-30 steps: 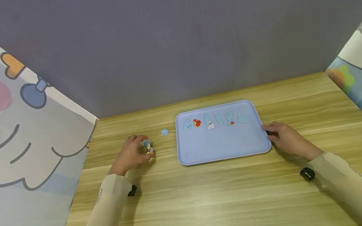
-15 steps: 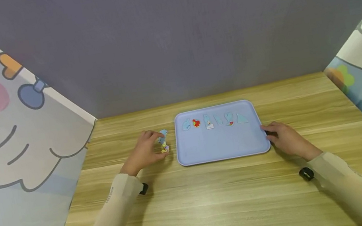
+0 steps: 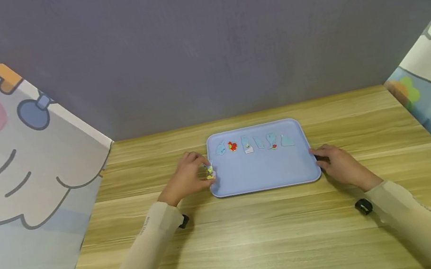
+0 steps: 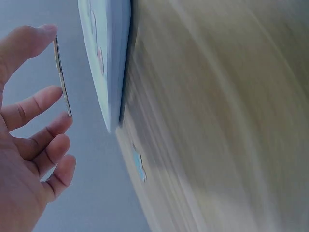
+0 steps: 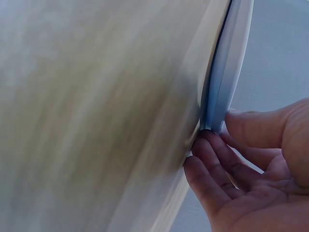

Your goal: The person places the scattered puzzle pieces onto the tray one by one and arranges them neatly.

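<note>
My left hand [image 3: 186, 178] pinches a flat, colourful puzzle piece [image 3: 210, 170] between thumb and fingertips, over the left rim of the pale blue tray [image 3: 265, 171]. Seen edge-on in the left wrist view, the held piece [image 4: 62, 75] is a thin upright strip. At the tray's right side my right hand [image 3: 342, 166] grips the edge. The right wrist view has its thumb [image 5: 256, 126] against the tray rim [image 5: 231, 72], with the other fingers curled at the tray's underside. Several pieces lie in a row along the tray's back, including a red one [image 3: 233, 146].
A small blue piece [image 4: 139, 164] lies on the wooden table [image 3: 243, 245] outside the tray in the left wrist view; the left hand hides it in the head view. A grey wall [image 3: 225, 41] rises behind the table, with cartoon-printed panels [image 3: 13, 189] at both sides.
My left hand has carried its puzzle piece rightwards from the table to the tray's left edge, passing over the small blue piece. The right hand has stayed on the tray.
</note>
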A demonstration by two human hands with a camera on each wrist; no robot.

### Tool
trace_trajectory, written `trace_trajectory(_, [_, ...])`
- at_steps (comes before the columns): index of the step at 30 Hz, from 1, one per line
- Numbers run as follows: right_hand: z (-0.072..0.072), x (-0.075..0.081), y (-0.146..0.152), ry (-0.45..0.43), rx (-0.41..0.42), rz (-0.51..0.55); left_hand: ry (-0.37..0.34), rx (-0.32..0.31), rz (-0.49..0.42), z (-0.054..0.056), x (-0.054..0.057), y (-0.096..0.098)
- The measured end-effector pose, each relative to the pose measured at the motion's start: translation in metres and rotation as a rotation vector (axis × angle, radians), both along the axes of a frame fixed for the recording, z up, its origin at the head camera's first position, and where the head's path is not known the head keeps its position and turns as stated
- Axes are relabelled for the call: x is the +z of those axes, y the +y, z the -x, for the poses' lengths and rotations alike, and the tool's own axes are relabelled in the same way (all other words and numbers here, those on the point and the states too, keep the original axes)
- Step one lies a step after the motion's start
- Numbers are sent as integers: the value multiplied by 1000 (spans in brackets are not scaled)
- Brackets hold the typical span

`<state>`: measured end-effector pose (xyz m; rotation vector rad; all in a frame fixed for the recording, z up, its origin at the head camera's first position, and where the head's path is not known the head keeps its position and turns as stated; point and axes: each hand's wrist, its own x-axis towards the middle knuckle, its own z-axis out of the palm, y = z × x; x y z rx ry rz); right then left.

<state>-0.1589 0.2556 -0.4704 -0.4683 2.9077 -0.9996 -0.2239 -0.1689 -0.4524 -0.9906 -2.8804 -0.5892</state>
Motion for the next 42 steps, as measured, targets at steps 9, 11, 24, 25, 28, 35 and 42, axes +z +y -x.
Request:
trace_trajectory(9, [1, -1, 0, -1, -10, -3, -40, -21, 104, 0, -2, 28])
trace_trajectory(11, [1, 0, -1, -4, -11, -3, -36, -19, 108, 2, -3, 33])
trace_trajectory(24, [2, 2, -3, -15, 2, -14, -46, 0, 125, 7, -11, 35])
trace_trajectory(25, [2, 2, -3, -15, 3, -14, -42, 1, 114, 7, -11, 33])
trace_trajectory(28, [2, 2, -2, -17, 2, -13, -29, 14, 91, 9, -10, 26])
trace_trajectory(35, [3, 2, -1, -15, -8, -24, -9, 28, 65, 10, -10, 13])
trace_trajectory(42, [2, 0, 0, -22, -10, -22, 30, 41, 20, 14, -10, 2])
